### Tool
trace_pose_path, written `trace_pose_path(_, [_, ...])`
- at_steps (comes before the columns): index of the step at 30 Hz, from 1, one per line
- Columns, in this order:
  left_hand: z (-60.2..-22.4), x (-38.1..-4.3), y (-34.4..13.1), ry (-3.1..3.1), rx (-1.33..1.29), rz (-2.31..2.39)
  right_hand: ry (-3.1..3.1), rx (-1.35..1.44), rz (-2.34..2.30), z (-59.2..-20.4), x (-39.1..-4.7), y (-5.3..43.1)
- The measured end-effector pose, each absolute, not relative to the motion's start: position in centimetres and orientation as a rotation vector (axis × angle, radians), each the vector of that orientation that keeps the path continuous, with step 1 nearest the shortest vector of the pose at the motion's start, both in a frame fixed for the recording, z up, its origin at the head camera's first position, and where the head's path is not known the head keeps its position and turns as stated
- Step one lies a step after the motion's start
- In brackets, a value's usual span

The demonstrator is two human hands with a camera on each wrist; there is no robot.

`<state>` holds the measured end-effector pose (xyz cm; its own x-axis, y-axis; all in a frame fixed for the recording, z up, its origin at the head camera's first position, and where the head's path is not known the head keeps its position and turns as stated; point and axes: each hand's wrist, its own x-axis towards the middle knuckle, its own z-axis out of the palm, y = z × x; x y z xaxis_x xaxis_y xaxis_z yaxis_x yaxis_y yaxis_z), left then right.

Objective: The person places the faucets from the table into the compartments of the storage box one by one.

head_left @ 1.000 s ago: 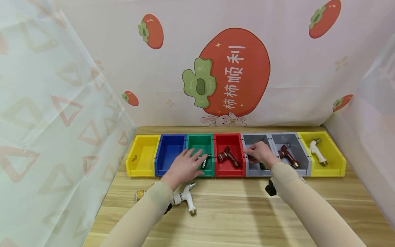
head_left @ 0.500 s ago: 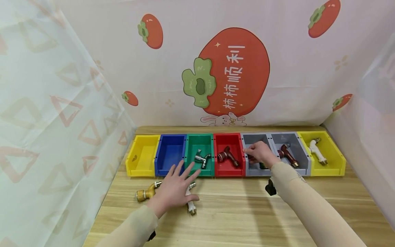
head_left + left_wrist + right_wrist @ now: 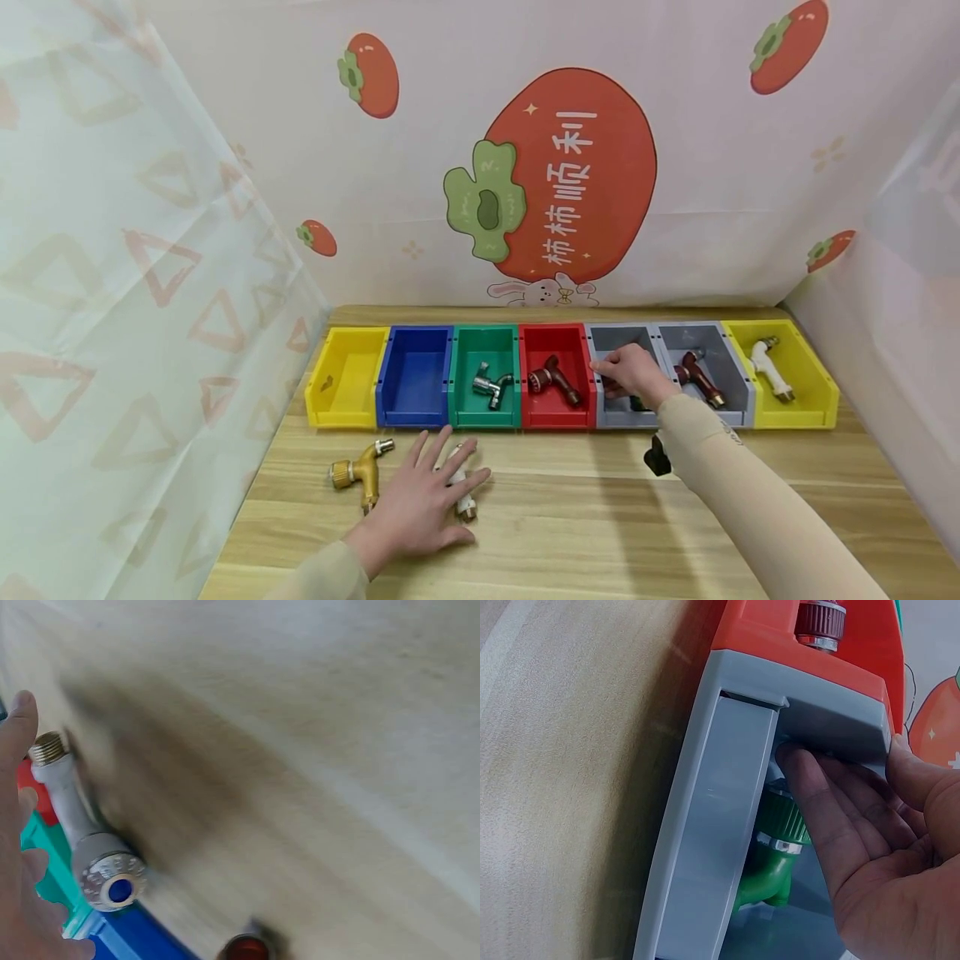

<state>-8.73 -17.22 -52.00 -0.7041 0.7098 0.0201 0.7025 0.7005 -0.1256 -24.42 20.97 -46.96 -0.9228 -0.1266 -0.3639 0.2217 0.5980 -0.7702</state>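
My left hand (image 3: 417, 505) hovers with spread, straight fingers over a white faucet (image 3: 467, 507) on the table, hiding part of it. The left wrist view shows that faucet's threaded end and blue-dotted knob beside the fingers; contact cannot be told. Left of the hand lies a gold faucet (image 3: 365, 473). My right hand (image 3: 636, 372) pinches the side wall of the left grey bin (image 3: 705, 825), its fingers inside and its thumb at the rim beside the red bin (image 3: 553, 337). A green faucet (image 3: 774, 859) lies in the grey bin below those fingers.
The bins form a row along the back wall. A chrome faucet (image 3: 492, 385) lies in the green bin, dark red faucets (image 3: 553, 379) in the red and right grey bins, and a white faucet (image 3: 771, 369) in the right yellow bin (image 3: 821, 392). A blue bin (image 3: 414, 371) stands further left.
My left hand has drawn back from over the green bin, down and toward the front, to above the white faucet, uncovering the chrome and gold faucets. The right hand has stayed in place.
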Motion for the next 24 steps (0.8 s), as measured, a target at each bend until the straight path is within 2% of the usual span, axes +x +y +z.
trace_pose_path(24, [-53.4,-8.0,-17.7,-2.773,-1.238,0.179,2.454,0.085,-1.243,-47.1,-24.3,21.0])
